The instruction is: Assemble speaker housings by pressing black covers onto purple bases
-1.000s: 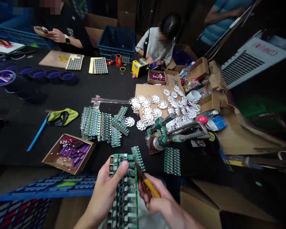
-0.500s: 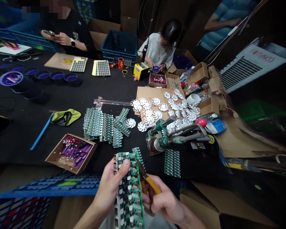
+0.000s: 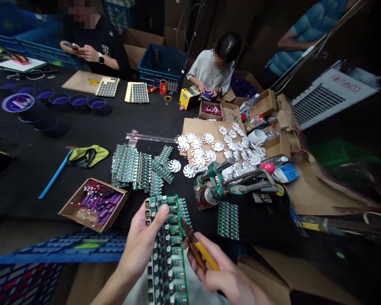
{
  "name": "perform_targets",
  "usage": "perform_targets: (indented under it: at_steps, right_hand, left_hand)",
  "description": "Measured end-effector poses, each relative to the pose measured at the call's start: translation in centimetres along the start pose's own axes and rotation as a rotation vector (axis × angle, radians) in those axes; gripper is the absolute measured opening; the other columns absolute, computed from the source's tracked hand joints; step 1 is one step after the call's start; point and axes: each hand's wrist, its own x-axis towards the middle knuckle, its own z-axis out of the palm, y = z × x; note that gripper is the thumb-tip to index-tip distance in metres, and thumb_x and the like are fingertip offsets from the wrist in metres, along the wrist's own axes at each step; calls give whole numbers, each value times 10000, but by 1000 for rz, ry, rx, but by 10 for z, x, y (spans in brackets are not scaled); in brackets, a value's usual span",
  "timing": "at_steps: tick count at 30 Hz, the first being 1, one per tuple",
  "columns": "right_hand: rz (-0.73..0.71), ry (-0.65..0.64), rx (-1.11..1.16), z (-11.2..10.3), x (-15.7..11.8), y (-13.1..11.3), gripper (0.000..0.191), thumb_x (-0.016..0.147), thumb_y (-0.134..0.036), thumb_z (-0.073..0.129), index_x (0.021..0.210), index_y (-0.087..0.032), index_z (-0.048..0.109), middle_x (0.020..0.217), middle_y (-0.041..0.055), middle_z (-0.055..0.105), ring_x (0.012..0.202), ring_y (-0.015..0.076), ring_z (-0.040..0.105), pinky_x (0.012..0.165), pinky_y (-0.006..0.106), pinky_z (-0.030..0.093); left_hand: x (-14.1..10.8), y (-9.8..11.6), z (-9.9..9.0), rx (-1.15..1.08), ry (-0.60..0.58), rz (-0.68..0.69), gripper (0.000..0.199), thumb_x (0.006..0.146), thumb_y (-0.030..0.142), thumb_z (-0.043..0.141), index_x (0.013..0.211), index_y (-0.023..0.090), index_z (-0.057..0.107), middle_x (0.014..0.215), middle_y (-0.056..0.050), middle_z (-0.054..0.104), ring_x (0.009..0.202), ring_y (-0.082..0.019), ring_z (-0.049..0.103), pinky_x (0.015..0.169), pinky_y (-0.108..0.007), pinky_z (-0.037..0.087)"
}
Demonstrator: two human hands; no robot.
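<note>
i'm watching through one head-worn camera that faces forward and steeply down. the left hand (image 3: pixel 142 235) and right hand (image 3: pixel 216 263) sit closest to the lens, at the bottom centre of the frame. i see the black table (image 3: pixel 114 118) from above at a slant, spanning the middle. my view reaches farthest along the upper edge, taking in a person in grey (image 3: pixel 200 67) at upper centre.

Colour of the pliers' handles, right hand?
The pliers' handles are yellow-orange, best seen in the head view.
</note>
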Motion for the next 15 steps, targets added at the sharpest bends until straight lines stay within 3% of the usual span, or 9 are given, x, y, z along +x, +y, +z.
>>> perform_targets:
  at_steps: [7, 11, 15]
  right_hand:
    - [17, 106, -201, -8, 1, 18, 608, 592, -113, 533, 1179, -270, 556, 966, 38, 564, 971, 216, 495, 893, 351, 368]
    - [82, 174, -146, -3, -1, 11, 626, 612, -115, 533, 1219, -269, 529, 1025, 32, 552, 989, 198, 486, 899, 324, 360]
    - [56, 34, 35, 4, 3, 7, 601, 483, -65, 496, 1055, -227, 586, 917, 7, 514, 800, 133, 444, 690, 235, 346]
  left_hand:
    - [0, 5, 2, 1, -3, 6, 370, 824, 412, 627, 1121, 204, 553, 1100, -32, 677, 1024, -185, 618, 948, -290, 445]
    - [1, 2, 1, 10, 9, 8, 385, 823, 420, 627, 1127, 193, 561, 1038, -43, 697, 973, -193, 638, 868, -291, 482]
    - [2, -3, 2, -94, -24, -46, 385, 807, 408, 651, 1117, 192, 573, 1040, -53, 704, 867, -182, 664, 835, -307, 502]
